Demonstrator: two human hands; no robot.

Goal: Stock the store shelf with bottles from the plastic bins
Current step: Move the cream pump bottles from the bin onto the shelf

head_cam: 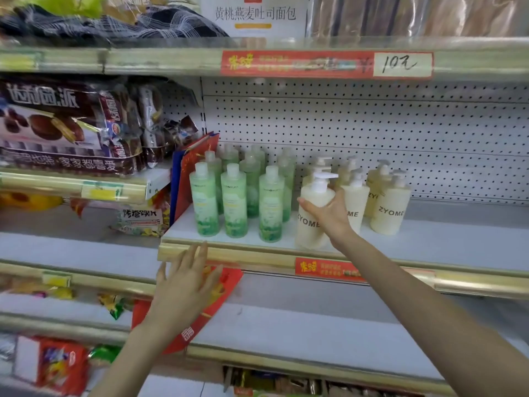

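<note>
The cream pump bottle (315, 193) you are placing stands at the front edge of the middle shelf (429, 242), just right of the frame's centre, with your right hand (329, 216) wrapped round its body, thumb on the left side and fingers round the back. Behind it and to its right stand more cream pump bottles (386, 207), and to its left the green bottles (234, 202) fill several tidy rows, so a good part of the stocking looks done. The right stretch of this shelf is still bare, so there is room for more. The plastic bins are out of view, so you cannot tell how many bottles remain in them. Your left hand (183, 285), lower centre-left, has its fingers straight and spread and holds nothing; it hovers below the shelf's gold lip, over a red bag (229, 282) on the shelf beneath.
</note>
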